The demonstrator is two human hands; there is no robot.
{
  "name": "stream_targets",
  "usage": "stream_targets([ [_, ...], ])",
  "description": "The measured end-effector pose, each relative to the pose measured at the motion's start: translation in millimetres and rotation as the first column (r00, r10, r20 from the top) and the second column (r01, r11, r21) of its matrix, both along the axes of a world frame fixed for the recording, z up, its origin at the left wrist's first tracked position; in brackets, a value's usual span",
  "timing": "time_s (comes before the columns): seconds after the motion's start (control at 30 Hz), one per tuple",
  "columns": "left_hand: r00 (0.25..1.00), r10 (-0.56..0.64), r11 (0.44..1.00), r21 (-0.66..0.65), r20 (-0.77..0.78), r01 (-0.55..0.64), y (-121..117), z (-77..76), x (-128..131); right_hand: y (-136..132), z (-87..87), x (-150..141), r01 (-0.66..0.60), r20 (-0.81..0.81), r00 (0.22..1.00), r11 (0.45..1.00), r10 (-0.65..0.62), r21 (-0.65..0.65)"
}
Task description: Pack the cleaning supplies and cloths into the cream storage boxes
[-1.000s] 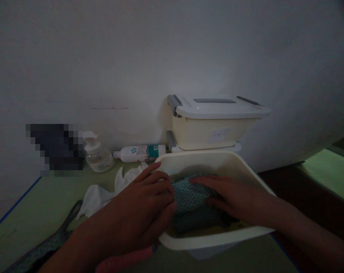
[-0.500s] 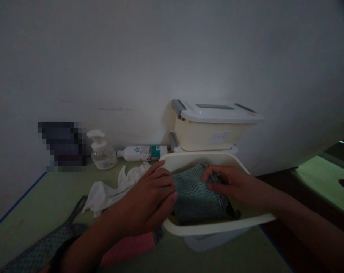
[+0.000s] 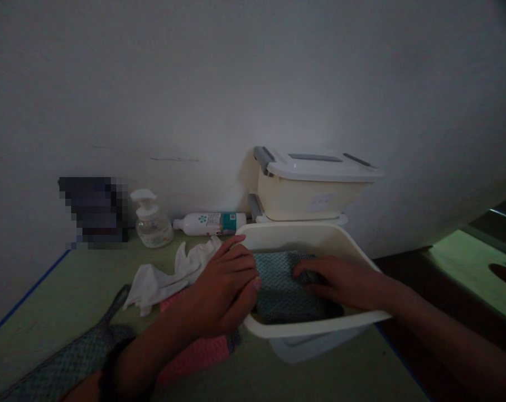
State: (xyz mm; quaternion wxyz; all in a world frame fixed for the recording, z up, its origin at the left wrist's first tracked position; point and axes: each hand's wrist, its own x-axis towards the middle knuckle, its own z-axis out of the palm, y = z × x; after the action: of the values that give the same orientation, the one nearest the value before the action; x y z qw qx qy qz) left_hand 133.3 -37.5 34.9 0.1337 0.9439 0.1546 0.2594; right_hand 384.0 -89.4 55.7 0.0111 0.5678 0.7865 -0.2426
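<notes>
With the tub's middle as the dial's centre and twelve at the wall, a blue-green textured knit cloth point(image 3: 278, 287) with dark edging is lying inside an open, cream, rectangular plastic tub point(image 3: 298, 239). The left hand point(image 3: 232, 286) is resting at nine o'clock, fingers bent; whether it is gripping rim or fabric, I cannot tell. The right hand point(image 3: 336, 279) is reaching in from three o'clock, fingers bent and touching the cloth's dark edge; I cannot tell whether they are pinching it. A limp white fabric piece point(image 3: 152, 283) is lying at nine o'clock, a pink textured cloth point(image 3: 194, 357) at eight. A cream lidded plastic box with grey latches point(image 3: 307, 195) is standing at twelve, a white plastic bottle with a green label point(image 3: 211, 224) lying at ten.
</notes>
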Motion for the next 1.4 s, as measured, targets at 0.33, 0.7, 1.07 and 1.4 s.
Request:
stream_targets([
  [0.33, 0.999, -0.001, 1.0, 0.011, 0.037, 0.0, 1.1, -3.5, -0.3, -1.5, 0.3, 1.6, 0.029, 0.006, 1.0, 0.998, -0.03, 0.062],
  [0.7, 1.0, -0.013, 1.0, 0.022, 0.024, 0.013, 2.2, -2.9, -0.5, -0.3, 5.0, -5.3, 0.003, 0.023, 1.0, 1.0, -0.003, -0.012],
  [1.07, 1.0, -0.004, 1.0, 0.027, 0.026, 0.004, 2.2, -3.1, 0.6, 1.2, 10.3, -9.1, -0.063, 0.024, 0.998, 0.996, 0.065, -0.069],
  [1.4, 0.998, -0.011, 1.0, 0.006, 0.064, 0.011, 2.7, -2.7, -1.7, -8.3, 10.3, -10.9, 0.04, 0.119, 0.991, 0.975, -0.067, 0.22],
])
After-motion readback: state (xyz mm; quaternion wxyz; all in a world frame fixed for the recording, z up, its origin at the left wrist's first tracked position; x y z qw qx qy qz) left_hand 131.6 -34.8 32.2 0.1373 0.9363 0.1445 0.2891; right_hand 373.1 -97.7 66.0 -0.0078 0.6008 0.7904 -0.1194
